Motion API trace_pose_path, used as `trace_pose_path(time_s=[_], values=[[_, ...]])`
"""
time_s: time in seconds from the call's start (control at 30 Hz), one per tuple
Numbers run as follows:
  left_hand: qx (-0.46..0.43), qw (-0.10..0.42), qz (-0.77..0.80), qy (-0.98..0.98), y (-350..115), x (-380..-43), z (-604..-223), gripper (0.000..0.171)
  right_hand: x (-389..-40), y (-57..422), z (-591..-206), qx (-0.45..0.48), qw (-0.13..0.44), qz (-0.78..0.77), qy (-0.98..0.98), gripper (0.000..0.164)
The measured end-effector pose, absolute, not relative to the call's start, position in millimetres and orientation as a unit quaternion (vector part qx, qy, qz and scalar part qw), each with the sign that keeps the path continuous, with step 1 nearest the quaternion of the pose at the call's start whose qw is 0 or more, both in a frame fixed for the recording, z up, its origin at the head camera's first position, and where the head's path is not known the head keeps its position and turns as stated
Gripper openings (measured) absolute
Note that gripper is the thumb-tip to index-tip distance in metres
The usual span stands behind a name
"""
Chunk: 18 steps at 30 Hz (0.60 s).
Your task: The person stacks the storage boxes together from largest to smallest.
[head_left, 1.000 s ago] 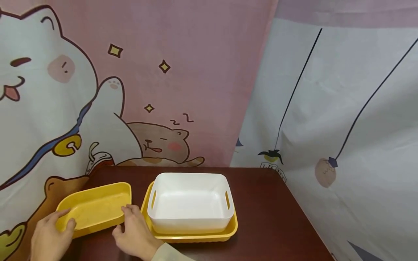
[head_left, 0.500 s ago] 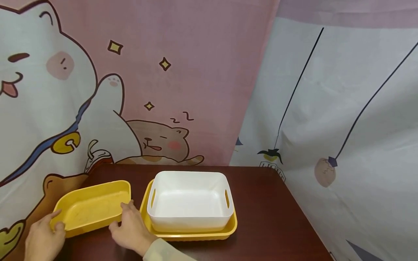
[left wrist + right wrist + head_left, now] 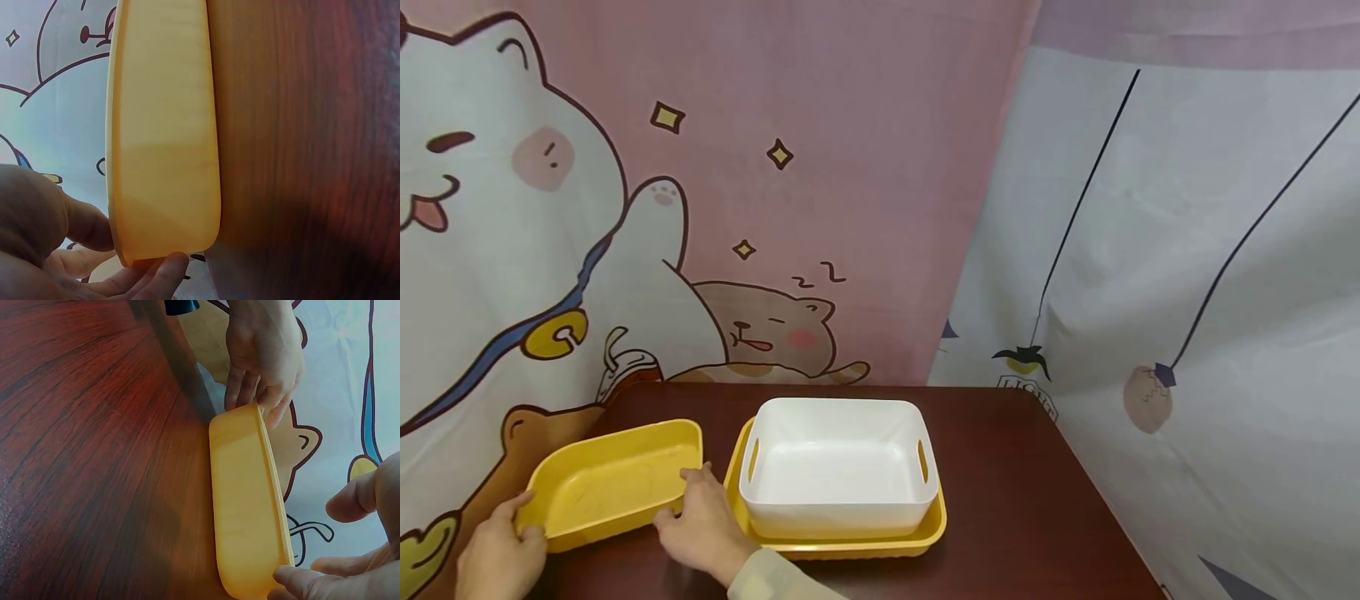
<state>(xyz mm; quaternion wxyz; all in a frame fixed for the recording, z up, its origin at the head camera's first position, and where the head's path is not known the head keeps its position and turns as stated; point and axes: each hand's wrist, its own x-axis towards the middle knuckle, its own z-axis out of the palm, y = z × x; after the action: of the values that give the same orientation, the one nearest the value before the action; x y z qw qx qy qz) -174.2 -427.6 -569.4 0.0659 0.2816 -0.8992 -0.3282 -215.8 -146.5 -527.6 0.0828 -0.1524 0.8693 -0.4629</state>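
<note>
A shallow yellow tray (image 3: pixel 617 483) lies on the left of the table, turned slightly askew. My left hand (image 3: pixel 501 550) grips its near left end; in the left wrist view the thumb (image 3: pixel 94 231) meets the rim while fingers lie against the outer end wall. At the tray's right end is my right hand (image 3: pixel 703 525), its fingertips touching the end. The right wrist view shows its thumb (image 3: pixel 353 503) standing off the tray. Beside the right hand, a white bin (image 3: pixel 842 467) with handle slots sits inside a larger yellow tray (image 3: pixel 850 548).
The dark brown table (image 3: pixel 1015 500) extends to the right of the stacked containers. Behind it hangs a printed cloth (image 3: pixel 880 167) with cartoon cats; more cloth covers the right side. A small dark object (image 3: pixel 181 306) shows at the top of the right wrist view.
My left hand has shifted left along the tray's near end, and its thumb has come back from over the tray. The tray's left end has edged slightly left; the stacked containers stay put.
</note>
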Motion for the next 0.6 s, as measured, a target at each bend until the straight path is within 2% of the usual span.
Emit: trace_pose_path(time_s=[0.6], values=[[0.333,0.082,-0.342,-0.875,-417.2,-176.2,-568.4,0.075,-210.3,-145.0,-527.2,-0.142,0.074,-0.462,0.872,0.050]])
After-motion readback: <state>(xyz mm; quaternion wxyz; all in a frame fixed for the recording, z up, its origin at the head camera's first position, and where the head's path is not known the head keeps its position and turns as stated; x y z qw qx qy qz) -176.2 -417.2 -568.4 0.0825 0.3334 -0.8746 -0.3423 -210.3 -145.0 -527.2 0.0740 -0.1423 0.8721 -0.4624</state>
